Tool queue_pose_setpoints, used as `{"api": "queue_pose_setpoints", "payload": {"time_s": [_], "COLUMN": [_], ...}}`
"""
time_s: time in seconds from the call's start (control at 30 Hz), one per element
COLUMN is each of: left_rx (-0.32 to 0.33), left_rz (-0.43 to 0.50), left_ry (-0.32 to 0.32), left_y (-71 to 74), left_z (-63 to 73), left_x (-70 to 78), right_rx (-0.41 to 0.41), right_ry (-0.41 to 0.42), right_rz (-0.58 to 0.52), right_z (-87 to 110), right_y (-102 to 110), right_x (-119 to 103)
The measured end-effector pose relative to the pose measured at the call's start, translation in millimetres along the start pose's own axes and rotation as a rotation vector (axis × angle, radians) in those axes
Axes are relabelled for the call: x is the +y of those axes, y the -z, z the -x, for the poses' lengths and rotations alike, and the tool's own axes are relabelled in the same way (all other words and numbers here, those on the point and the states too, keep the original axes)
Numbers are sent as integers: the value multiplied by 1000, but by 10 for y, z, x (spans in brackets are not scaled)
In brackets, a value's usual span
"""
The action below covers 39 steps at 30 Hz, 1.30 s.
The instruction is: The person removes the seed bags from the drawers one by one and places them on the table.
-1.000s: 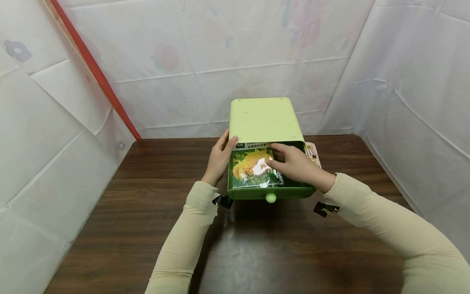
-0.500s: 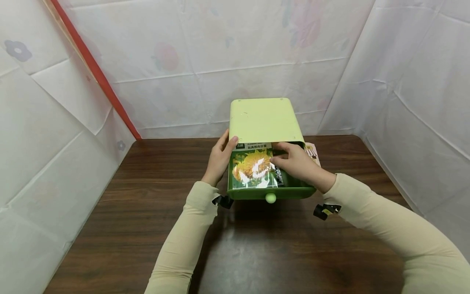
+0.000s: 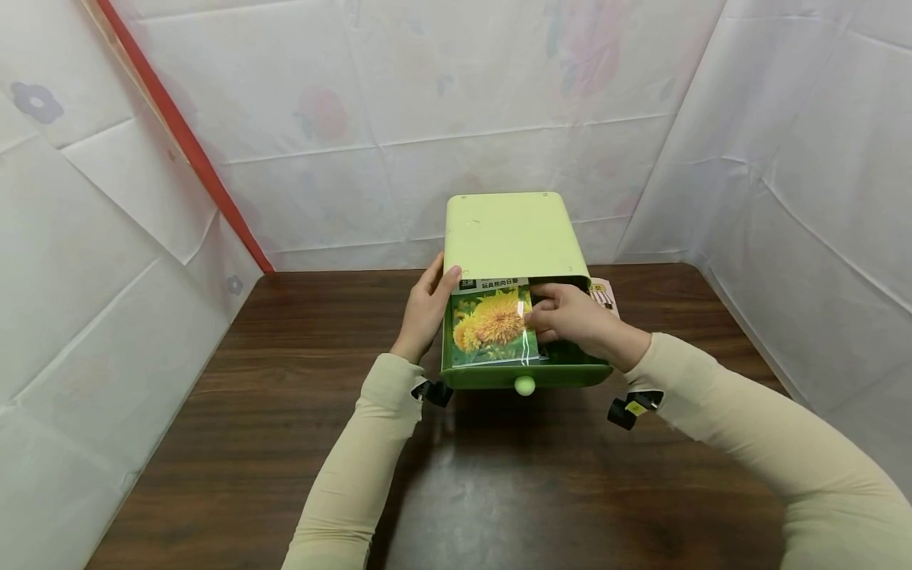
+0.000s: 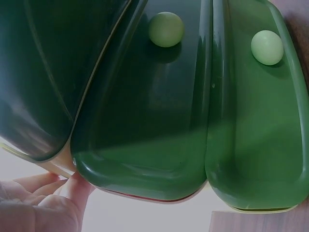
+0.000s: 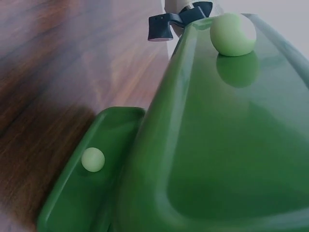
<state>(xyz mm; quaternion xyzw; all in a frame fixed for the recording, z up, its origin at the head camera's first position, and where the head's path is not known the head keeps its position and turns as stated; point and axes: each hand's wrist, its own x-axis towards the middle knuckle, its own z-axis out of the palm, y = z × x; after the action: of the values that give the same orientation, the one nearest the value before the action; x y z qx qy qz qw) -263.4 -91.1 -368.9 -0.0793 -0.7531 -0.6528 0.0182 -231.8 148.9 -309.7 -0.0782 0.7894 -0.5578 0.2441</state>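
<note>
A light green drawer cabinet point(image 3: 511, 233) stands at the back of the table, its top drawer point(image 3: 570, 377) pulled out. In the drawer's left half lies a flower seed packet point(image 3: 493, 324) with yellow blooms printed on it. My left hand point(image 3: 420, 313) grips the cabinet's left front edge, thumb at the top corner; the left wrist view shows the fingers point(image 4: 75, 191) at that edge. My right hand point(image 3: 575, 315) reaches into the drawer and pinches the packet's right edge, thumb on top; some fingertips are hidden. The right wrist view has the drawer front point(image 5: 236, 145), without the hand.
Lower drawers, one with a round knob point(image 4: 267, 47), sit beneath the top one. A pink printed card point(image 3: 602, 293) shows at the cabinet's right side. Dark wooden table point(image 3: 299, 396) surrounds the cabinet, with white sheeting point(image 3: 399, 150) behind and at the sides.
My right hand has shifted slightly right, and its fingers have gone deeper beside the packet's edge. Glare on the packet has shrunk. The left hand stays in place.
</note>
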Motion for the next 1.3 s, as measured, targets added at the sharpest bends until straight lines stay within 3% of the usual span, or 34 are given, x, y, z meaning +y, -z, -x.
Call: {"api": "queue_pose_setpoints", "payload": {"time_s": [0.3,0.57,0.9,1.1,1.3], "left_rx": [-3,-7,-4,-21,-25], "left_rz": [1,11,28,37,27], "left_ry": [-8,-2,10,18,39], "left_y": [5,8,7,12,33], "left_z": [5,0,8,3,-14], "left_x": [13,9,5,19,42], "right_rx": [-24,31,9,48,35], "right_ry": [-35,-23,-43,-70,-60], "right_rz": [92,107,3,-9,-14], "right_z": [13,33,142,256,340], "right_y": [-25,24,122,151,191], "right_x": [-18,-71,-124,-154,-169]}}
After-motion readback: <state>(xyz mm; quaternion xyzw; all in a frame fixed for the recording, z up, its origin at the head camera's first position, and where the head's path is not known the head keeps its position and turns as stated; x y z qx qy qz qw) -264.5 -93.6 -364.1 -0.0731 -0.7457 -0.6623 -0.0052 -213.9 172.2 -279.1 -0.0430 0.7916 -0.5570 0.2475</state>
